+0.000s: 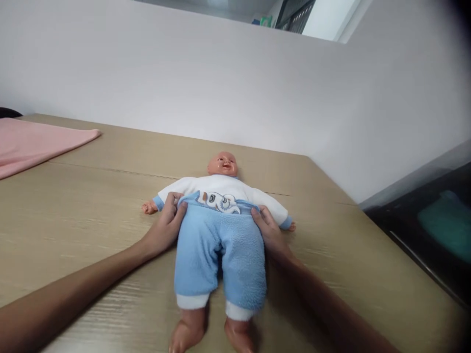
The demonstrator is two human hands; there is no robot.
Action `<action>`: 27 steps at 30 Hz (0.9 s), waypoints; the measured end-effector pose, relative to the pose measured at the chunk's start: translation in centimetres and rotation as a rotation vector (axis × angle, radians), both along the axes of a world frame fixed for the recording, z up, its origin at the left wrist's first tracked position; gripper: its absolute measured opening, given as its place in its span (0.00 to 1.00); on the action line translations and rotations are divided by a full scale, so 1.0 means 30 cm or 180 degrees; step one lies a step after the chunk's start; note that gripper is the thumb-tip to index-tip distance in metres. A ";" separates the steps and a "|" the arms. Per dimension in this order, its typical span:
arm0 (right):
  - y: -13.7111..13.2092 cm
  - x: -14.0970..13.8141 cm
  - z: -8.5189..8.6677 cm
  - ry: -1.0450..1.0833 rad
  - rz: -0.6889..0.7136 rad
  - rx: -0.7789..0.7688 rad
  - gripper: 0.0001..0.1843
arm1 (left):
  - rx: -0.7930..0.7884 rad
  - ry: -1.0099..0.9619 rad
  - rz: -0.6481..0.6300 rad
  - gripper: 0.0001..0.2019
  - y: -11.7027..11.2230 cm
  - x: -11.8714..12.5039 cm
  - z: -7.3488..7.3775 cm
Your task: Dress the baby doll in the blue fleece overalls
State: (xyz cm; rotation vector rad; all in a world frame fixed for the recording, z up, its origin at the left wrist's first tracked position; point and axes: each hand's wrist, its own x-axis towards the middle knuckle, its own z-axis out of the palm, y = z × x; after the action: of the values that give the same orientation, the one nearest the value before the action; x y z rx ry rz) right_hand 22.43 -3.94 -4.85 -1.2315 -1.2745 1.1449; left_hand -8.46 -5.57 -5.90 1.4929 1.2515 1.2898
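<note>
A baby doll (222, 164) lies on its back on the wooden table (73, 211), head away from me and bare feet toward me. It wears a white top with an animal print and blue fleece trousers (221, 250) with white cuffs. My left hand (167, 225) pinches the trousers' waistband at the doll's left side as I see it. My right hand (268, 228) grips the waistband on the other side. Both hands are closed on the fabric at the doll's waist.
A pink cloth (33, 142) lies flat at the table's far left. A white wall runs behind the table. To the right, past the table's edge, is a dark surface (423, 215) with something teal showing on it.
</note>
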 end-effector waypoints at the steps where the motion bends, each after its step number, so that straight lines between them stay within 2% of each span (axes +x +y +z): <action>1: 0.012 0.001 0.007 -0.0032 0.0118 0.0003 0.28 | 0.0007 -0.0057 -0.0041 0.16 0.022 -0.005 0.005; 5: 0.048 0.025 0.027 -0.0213 0.0474 0.0058 0.22 | 0.0013 -0.0247 -0.0392 0.19 0.082 -0.016 0.015; 9: 0.015 0.042 0.048 -0.0552 0.0540 0.0208 0.20 | -0.0064 -0.0167 -0.0564 0.18 0.064 -0.025 0.030; 11: -0.018 0.034 0.079 -0.0962 0.0458 0.0477 0.19 | 0.0050 -0.0066 -0.0560 0.16 0.047 -0.030 0.059; 15: -0.044 -0.014 0.165 -0.1715 0.0428 0.1311 0.13 | 0.0624 0.0479 -0.0699 0.14 0.052 -0.022 0.146; 17: -0.017 -0.041 0.190 -0.1755 0.0475 0.1468 0.10 | 0.0528 0.0635 -0.0870 0.15 0.071 -0.010 0.173; 18: 0.005 -0.051 0.192 -0.1646 0.0505 0.1387 0.10 | 0.0405 0.0627 -0.0882 0.17 0.080 -0.005 0.176; 20: 0.050 -0.062 0.176 -0.1241 0.0554 0.1040 0.13 | 0.0180 0.0448 -0.0722 0.20 0.093 0.003 0.162; 23: 0.091 -0.049 0.114 -0.0851 0.0404 0.0624 0.23 | -0.0063 0.0116 -0.0488 0.22 0.090 0.001 0.112; 25: 0.082 -0.028 0.064 -0.0763 0.0129 0.0389 0.26 | -0.0251 0.0036 -0.0454 0.23 0.078 -0.007 0.079; 27: 0.048 -0.006 0.017 -0.0608 -0.0132 0.0115 0.23 | -0.0449 -0.0028 -0.0413 0.20 0.063 -0.012 0.054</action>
State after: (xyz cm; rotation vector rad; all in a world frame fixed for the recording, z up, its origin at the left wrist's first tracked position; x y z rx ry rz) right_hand 22.26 -2.50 -4.34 -1.3593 -1.3982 0.9886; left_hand -8.82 -3.68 -4.29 1.4415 1.1941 1.0996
